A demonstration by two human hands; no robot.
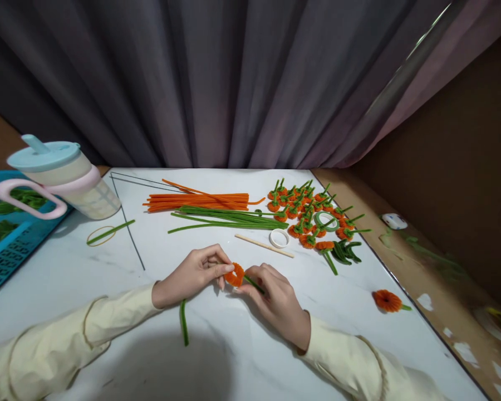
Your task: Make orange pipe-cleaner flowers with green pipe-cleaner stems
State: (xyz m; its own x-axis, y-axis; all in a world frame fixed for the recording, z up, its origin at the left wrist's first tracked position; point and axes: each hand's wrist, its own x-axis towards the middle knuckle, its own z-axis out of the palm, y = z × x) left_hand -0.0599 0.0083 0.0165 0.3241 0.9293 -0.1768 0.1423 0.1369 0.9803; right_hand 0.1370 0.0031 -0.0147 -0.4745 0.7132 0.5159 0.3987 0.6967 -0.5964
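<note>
My left hand (pixel 200 272) pinches the left side of an orange pipe-cleaner ring (pixel 238 277) between thumb and fingers. At the ring's right edge, my right hand (pixel 272 292) is closed on a short green pipe cleaner (pixel 254 284), which runs from the ring into the fingers; whether the two are joined cannot be made out. A bent green pipe-cleaner piece (pixel 184 323) lies on the table just below my left wrist. Beyond my hands are a thin wooden stick (pixel 264 245) and a white ring (pixel 279 238).
Bundles of orange pipe cleaners (pixel 198 202) and green pipe cleaners (pixel 234 218) lie at the back. Several small orange pumpkins (pixel 307 240) with green stems surround a green tape roll (pixel 326 221). An orange flower-like piece (pixel 387 301) is at right. A tumbler (pixel 87 195) and blue basket (pixel 8 262) stand left.
</note>
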